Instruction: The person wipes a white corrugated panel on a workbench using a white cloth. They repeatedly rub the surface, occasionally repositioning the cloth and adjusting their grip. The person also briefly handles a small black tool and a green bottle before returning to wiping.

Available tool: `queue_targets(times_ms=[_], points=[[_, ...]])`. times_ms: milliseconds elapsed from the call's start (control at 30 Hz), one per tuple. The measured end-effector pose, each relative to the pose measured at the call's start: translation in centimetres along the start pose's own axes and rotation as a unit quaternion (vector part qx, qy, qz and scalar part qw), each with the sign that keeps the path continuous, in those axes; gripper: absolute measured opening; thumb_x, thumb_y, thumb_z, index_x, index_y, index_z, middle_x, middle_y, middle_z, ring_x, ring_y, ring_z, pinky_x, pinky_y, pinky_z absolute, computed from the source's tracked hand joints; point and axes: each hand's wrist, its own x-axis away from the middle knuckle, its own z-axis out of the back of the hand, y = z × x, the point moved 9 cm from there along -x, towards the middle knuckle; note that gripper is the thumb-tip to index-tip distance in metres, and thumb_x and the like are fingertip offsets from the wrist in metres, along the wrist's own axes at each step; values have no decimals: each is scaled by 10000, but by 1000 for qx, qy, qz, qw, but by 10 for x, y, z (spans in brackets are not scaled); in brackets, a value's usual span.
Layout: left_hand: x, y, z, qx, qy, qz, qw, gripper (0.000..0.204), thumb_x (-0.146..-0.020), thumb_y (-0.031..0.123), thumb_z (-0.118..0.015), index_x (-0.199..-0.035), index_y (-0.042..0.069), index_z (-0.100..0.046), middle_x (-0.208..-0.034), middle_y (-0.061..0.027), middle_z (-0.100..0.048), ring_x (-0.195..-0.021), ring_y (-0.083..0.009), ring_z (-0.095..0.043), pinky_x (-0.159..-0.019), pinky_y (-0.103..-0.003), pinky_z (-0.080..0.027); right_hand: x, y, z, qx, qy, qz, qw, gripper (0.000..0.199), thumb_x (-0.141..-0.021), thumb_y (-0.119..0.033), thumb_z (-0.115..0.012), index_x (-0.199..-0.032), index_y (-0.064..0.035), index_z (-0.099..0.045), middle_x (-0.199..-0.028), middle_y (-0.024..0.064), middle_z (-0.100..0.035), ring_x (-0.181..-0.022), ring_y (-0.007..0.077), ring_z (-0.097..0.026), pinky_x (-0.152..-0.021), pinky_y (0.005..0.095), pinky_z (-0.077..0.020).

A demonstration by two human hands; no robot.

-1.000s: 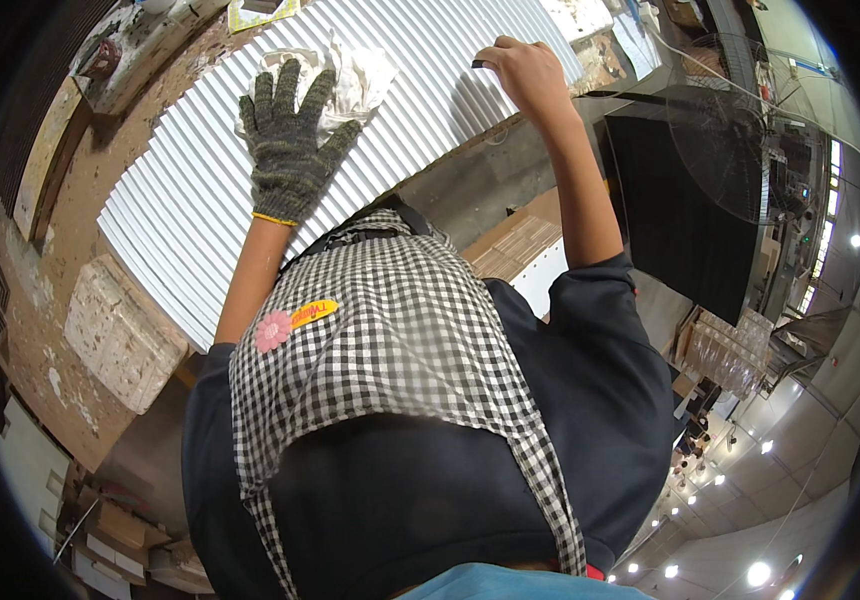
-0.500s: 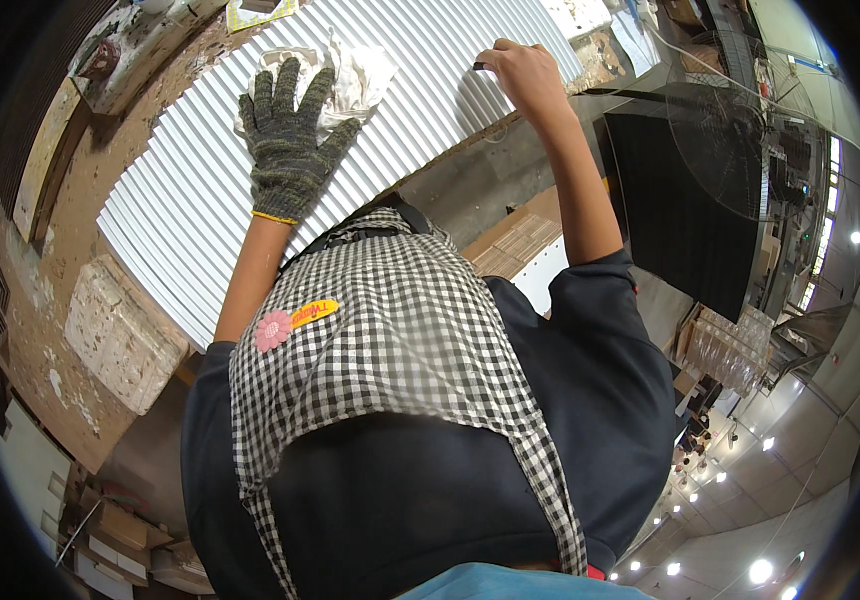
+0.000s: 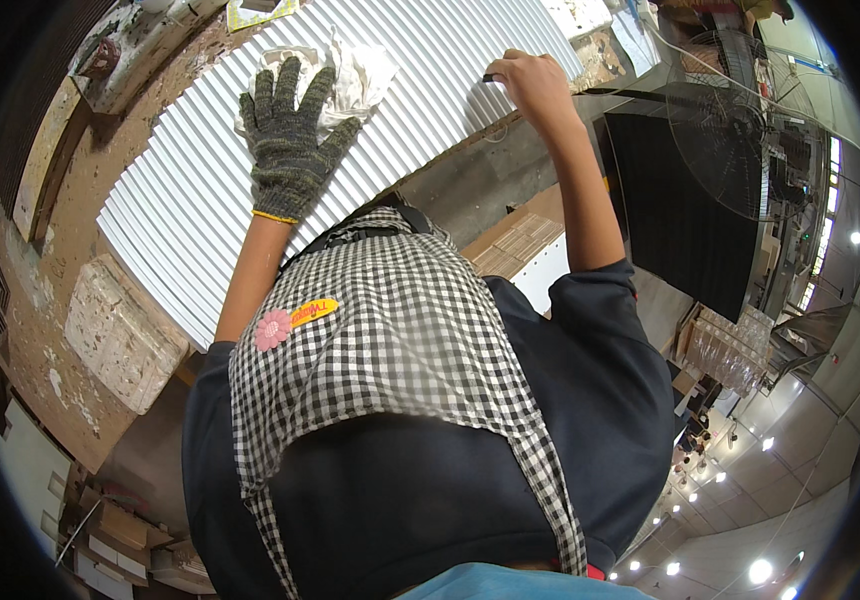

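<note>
Rows of long white ridged strips (image 3: 185, 200) lie side by side over the work table. My left hand (image 3: 293, 140), in a dark grey knitted glove with a yellow cuff edge, rests with fingers spread over a crumpled white cloth (image 3: 362, 82) on the strips. Bare and closed, my right hand (image 3: 538, 88) is over the right part of the strips, near their front edge. A small black piece (image 3: 491, 77) sticks out from its pinched fingers; most of it is hidden, so its kind cannot be made out.
The brown tabletop (image 3: 60, 330) is splotched with white paint. A paint-spattered block (image 3: 125, 330) lies at the left, and another spattered white block (image 3: 140, 60) at the far left. To the right are a large black panel (image 3: 685, 210) and a big fan (image 3: 735, 125). Flat cardboard (image 3: 520, 240) lies below the table.
My right hand has shifted slightly right and toward me, still pinching the small black piece. The gloved left hand and the cloth have stayed in place.
</note>
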Motion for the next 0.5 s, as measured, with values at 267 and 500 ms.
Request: queue_targets(times_ms=[267, 500], points=[[0, 1, -1, 8, -4, 0, 1000, 757, -889, 580, -685, -1538, 246, -482, -1622, -183, -350, -1512, -424, -270, -1237, -644, -112, -7, -3, 13, -17, 46, -13, 999, 140, -938, -226, -677, -1007, -172, -785, -877, 14, -694, -799, 268, -693, -800, 414, -520], [0, -1, -4, 3, 1, -8, 1000, 767, -867, 571, -716, -1525, 243, -501, -1620, -177, -361, -1508, -413, -285, -1234, -641, -126, -3, -1, 3, -11, 44, -7, 999, 235, -888, -92, -590, -947, -201, -790, -903, 20, -710, -820, 243, -717, -828, 407, -492]])
